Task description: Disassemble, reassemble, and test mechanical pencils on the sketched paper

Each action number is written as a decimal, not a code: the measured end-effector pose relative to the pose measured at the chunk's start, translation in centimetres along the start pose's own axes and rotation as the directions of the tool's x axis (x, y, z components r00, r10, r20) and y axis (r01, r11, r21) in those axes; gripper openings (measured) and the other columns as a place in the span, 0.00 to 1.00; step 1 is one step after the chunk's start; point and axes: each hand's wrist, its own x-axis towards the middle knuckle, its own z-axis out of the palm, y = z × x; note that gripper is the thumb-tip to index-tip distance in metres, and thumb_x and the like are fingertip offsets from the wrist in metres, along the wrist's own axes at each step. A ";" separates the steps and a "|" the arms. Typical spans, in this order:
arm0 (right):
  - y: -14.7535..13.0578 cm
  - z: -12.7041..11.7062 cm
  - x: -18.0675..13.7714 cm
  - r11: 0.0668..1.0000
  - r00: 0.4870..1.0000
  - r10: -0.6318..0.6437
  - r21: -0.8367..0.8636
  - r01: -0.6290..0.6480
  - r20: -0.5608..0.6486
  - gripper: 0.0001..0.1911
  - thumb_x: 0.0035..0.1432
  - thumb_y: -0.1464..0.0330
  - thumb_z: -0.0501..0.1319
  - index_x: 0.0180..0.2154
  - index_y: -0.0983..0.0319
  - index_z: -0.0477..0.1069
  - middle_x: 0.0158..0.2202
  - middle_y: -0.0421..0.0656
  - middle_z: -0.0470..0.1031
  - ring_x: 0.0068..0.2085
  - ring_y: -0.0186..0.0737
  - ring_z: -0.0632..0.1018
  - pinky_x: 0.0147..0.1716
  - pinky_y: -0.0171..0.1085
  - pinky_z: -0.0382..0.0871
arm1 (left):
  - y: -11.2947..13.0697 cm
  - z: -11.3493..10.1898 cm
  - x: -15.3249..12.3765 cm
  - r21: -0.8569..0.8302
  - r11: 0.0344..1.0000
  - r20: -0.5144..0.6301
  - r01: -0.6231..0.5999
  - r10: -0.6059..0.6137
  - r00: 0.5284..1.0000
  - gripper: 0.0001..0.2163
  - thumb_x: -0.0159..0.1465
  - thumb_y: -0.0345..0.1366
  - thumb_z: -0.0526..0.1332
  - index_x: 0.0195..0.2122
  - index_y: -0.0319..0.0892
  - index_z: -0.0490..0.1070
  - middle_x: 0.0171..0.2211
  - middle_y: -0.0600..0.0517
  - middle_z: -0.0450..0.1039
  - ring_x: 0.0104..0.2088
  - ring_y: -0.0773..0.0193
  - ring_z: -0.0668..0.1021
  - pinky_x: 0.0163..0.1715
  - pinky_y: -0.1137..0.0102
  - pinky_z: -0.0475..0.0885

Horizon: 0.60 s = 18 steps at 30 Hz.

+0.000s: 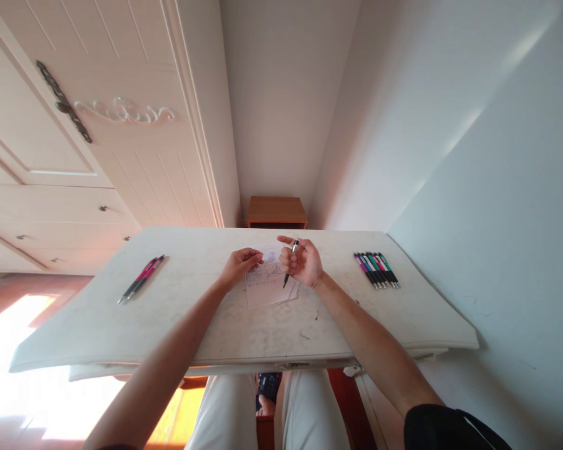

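Observation:
A small stack of white paper point(267, 297) covered in handwritten lines lies at the middle of the table. My left hand point(240, 265) is over the paper's left edge, thumb and fingertips pressed together; whatever is between them is too small to make out. In my right hand point(306, 261) is a dark pen point(286, 279), held upright and slanting, its black lower end towards the paper. The index finger of that hand points out to the left while the others curl around the pen. Whether the pen's tip touches the paper I cannot tell.
Two pink and black pens point(141, 279) lie side by side at the left of the white table point(182, 331). A row of several coloured pens point(376, 270) lies at the right. Beyond stand a wooden stool or box point(278, 210) and a pale wardrobe point(187, 125); a wall point(488, 237) borders the right.

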 end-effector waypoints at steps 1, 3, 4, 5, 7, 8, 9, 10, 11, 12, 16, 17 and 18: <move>0.0 0.0 0.0 1.000 1.000 -0.002 -0.001 0.002 -0.003 0.19 0.60 0.62 0.49 0.46 0.63 0.69 0.18 0.34 0.56 0.20 0.32 0.54 0.18 0.31 0.48 | -0.1 0.0 0.0 0.006 1.000 0.000 -0.001 0.001 1.000 0.20 0.54 0.53 0.64 0.35 0.39 0.75 0.31 0.47 0.78 0.28 0.64 0.75 0.30 0.69 0.69; 0.1 0.0 0.1 1.000 1.000 -0.008 0.000 0.008 -0.015 0.19 0.60 0.62 0.48 0.46 0.64 0.70 0.18 0.35 0.56 0.20 0.32 0.55 0.18 0.31 0.49 | -0.2 0.0 0.1 0.017 1.000 0.003 0.000 0.000 1.000 0.20 0.54 0.53 0.64 0.35 0.39 0.75 0.32 0.46 0.78 0.29 0.64 0.75 0.31 0.69 0.70; 0.1 0.1 0.1 1.000 1.000 -0.011 0.003 0.011 -0.026 0.19 0.60 0.62 0.48 0.46 0.64 0.70 0.18 0.35 0.56 0.20 0.32 0.55 0.18 0.31 0.49 | -0.2 0.0 0.1 0.020 1.000 0.006 0.003 -0.003 1.000 0.20 0.55 0.53 0.63 0.35 0.39 0.75 0.32 0.46 0.78 0.30 0.63 0.75 0.31 0.69 0.70; 0.1 0.2 0.1 1.000 0.999 -0.014 0.004 0.014 -0.042 0.19 0.61 0.62 0.49 0.45 0.64 0.70 0.18 0.35 0.57 0.20 0.32 0.56 0.18 0.31 0.50 | -0.3 0.0 0.1 0.021 1.000 0.008 0.006 -0.007 1.000 0.20 0.55 0.53 0.63 0.35 0.39 0.74 0.32 0.46 0.78 0.30 0.63 0.75 0.32 0.69 0.70; 0.1 0.4 0.1 1.000 0.997 -0.013 0.003 0.013 -0.077 0.18 0.61 0.61 0.49 0.45 0.64 0.70 0.19 0.36 0.58 0.21 0.33 0.57 0.19 0.31 0.52 | -0.3 0.0 0.1 0.020 1.000 0.009 0.016 -0.016 1.000 0.20 0.55 0.53 0.63 0.36 0.39 0.74 0.32 0.46 0.78 0.30 0.63 0.75 0.32 0.69 0.70; 0.1 0.4 0.2 1.000 0.996 -0.008 0.000 0.008 -0.089 0.18 0.62 0.60 0.49 0.44 0.63 0.70 0.20 0.36 0.59 0.21 0.33 0.58 0.20 0.32 0.53 | -0.3 0.0 0.1 0.019 1.000 0.007 0.020 -0.020 1.000 0.21 0.54 0.53 0.63 0.36 0.39 0.74 0.32 0.46 0.78 0.31 0.63 0.75 0.32 0.69 0.70; 0.1 0.5 0.2 1.000 0.996 -0.004 -0.001 0.004 -0.092 0.18 0.62 0.60 0.49 0.44 0.63 0.70 0.20 0.37 0.60 0.21 0.33 0.58 0.20 0.32 0.53 | -0.3 0.0 0.1 0.017 1.000 0.004 0.023 -0.023 1.000 0.21 0.54 0.53 0.64 0.36 0.39 0.74 0.32 0.46 0.78 0.31 0.63 0.75 0.32 0.69 0.70; 0.1 0.5 0.2 1.000 0.996 -0.003 -0.002 0.003 -0.090 0.18 0.62 0.60 0.49 0.44 0.64 0.70 0.20 0.37 0.60 0.21 0.33 0.59 0.20 0.32 0.53 | -0.3 0.0 0.1 0.014 1.000 0.002 0.024 -0.024 1.000 0.20 0.54 0.53 0.64 0.35 0.39 0.74 0.32 0.46 0.78 0.30 0.63 0.75 0.32 0.69 0.70; 0.1 0.5 0.2 1.000 0.996 -0.005 -0.003 0.004 -0.086 0.18 0.62 0.60 0.49 0.43 0.64 0.71 0.20 0.37 0.60 0.21 0.33 0.59 0.20 0.32 0.53 | -0.3 0.0 0.1 0.011 1.000 0.000 0.023 -0.023 1.000 0.20 0.55 0.53 0.64 0.35 0.39 0.74 0.32 0.46 0.78 0.30 0.63 0.75 0.32 0.69 0.70; 0.1 0.5 0.2 1.000 0.996 -0.009 -0.004 0.009 -0.085 0.19 0.62 0.60 0.49 0.43 0.64 0.71 0.20 0.37 0.60 0.21 0.33 0.59 0.20 0.32 0.54 | -0.2 0.0 0.0 0.009 1.000 0.001 0.022 -0.022 1.000 0.20 0.55 0.53 0.64 0.36 0.39 0.74 0.32 0.46 0.78 0.30 0.63 0.75 0.32 0.69 0.70; 0.1 0.5 0.2 0.999 0.994 -0.033 -0.008 0.032 -0.109 0.18 0.60 0.61 0.49 0.44 0.63 0.70 0.19 0.35 0.57 0.20 0.33 0.57 0.20 0.32 0.53 | -0.1 0.0 -0.1 0.015 1.000 0.001 0.015 -0.015 1.000 0.20 0.54 0.54 0.64 0.35 0.39 0.74 0.32 0.46 0.78 0.30 0.63 0.75 0.31 0.68 0.70; 0.1 0.5 0.1 0.999 0.993 -0.035 -0.008 0.035 -0.111 0.18 0.60 0.61 0.49 0.45 0.63 0.70 0.18 0.35 0.56 0.20 0.33 0.56 0.19 0.32 0.53 | 0.0 0.0 -0.1 0.018 1.000 -0.001 0.016 -0.016 1.000 0.21 0.54 0.54 0.64 0.35 0.39 0.74 0.32 0.46 0.78 0.30 0.63 0.75 0.31 0.68 0.70; 0.0 0.5 0.1 0.999 0.993 -0.037 -0.008 0.037 -0.112 0.18 0.60 0.62 0.49 0.45 0.63 0.70 0.18 0.35 0.56 0.20 0.33 0.56 0.19 0.32 0.53 | 0.1 0.1 -0.1 0.021 1.000 -0.003 0.017 -0.017 1.000 0.21 0.53 0.54 0.64 0.35 0.39 0.74 0.32 0.46 0.78 0.30 0.63 0.75 0.31 0.68 0.70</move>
